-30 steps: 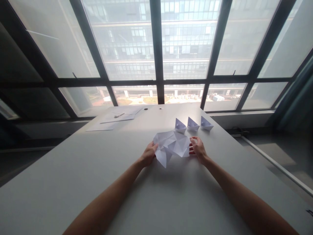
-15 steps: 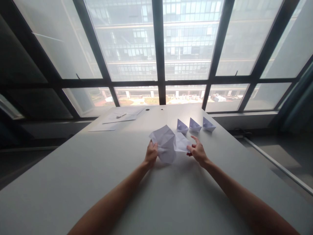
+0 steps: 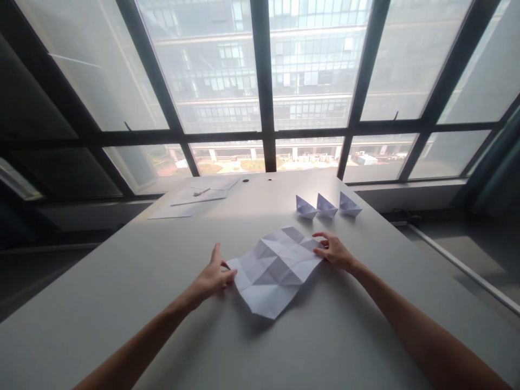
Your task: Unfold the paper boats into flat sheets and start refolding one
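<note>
Between the two hands, a creased paper sheet is opened out, its folds standing as low ridges and one corner pointing toward the wearer. The left hand pinches the sheet's left corner between thumb and fingers, with one finger extended upward, clear of the paper. The right hand pinches the opposite corner, thumb on top, its fingers bent inward; this grip sits farther from the wearer than the left one. Both forearms extend forward from the lower corners of the view and converge on the sheet. Contact between the sheet's underside and the table cannot be determined (a shadow lies below the near edge).

Below both grips is a smooth, pale table. Just beyond the right grip, three folded paper boats stand in a row. Beyond the left grip, at the far left, lie flat papers with a small white object on top. Past the table's far edge, dark-framed windows face a building; a curtain hangs at far right.
</note>
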Tool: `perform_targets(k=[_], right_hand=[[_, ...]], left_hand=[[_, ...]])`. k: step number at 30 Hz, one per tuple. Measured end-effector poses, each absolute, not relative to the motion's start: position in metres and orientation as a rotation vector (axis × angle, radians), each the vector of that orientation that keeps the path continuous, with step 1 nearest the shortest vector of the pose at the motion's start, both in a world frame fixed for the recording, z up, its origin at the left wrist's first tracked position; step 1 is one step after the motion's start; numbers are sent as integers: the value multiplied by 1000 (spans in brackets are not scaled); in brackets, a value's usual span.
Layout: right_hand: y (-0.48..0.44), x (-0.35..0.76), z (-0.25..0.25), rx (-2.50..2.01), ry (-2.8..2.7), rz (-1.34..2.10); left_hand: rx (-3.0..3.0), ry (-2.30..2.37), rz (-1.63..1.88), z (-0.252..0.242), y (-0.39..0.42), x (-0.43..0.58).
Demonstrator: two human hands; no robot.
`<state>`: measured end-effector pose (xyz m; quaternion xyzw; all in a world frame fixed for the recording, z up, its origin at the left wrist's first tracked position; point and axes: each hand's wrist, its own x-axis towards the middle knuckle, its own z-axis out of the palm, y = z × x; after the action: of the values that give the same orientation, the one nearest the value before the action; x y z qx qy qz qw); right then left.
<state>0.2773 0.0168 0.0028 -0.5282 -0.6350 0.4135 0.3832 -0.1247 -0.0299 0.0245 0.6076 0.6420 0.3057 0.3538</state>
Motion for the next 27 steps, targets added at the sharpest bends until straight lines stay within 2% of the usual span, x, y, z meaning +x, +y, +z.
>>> perform_targets(k=[2, 4, 8, 10, 12, 14, 15, 21, 25, 27], right_hand=[[19, 271, -2, -1308, -1741, 1049], [25, 264, -6, -1250, -1825, 1076], [48, 249, -7, -1161, -1996, 1089], [55, 237, -3, -1212, -2085, 874], [51, 222, 3, -1322, -2081, 455], [34, 203, 8, -1384, -1988, 60], [22, 193, 10, -1357, -2018, -23], [-53, 153, 6, -1134, -2450, 202], [-58, 154, 9, -1026, -2539, 275], [-52, 159, 10, -979, -2568, 309]], left_hand=[[2014, 1829, 938, 40, -38, -138], [2390, 1727, 1002, 60, -40, -135], [2721, 1020, 444, 77, -31, -99], [2771, 919, 220, 65, -24, -83], [2754, 944, 57, 44, -21, -73], [2721, 1050, 32, 23, -24, -71], [2724, 1103, 51, 15, -27, -71], [2742, 1369, 217, 10, -35, -75], [2682, 1590, 399, 13, -10, -73], [2672, 1599, 382, 7, 4, -75]])
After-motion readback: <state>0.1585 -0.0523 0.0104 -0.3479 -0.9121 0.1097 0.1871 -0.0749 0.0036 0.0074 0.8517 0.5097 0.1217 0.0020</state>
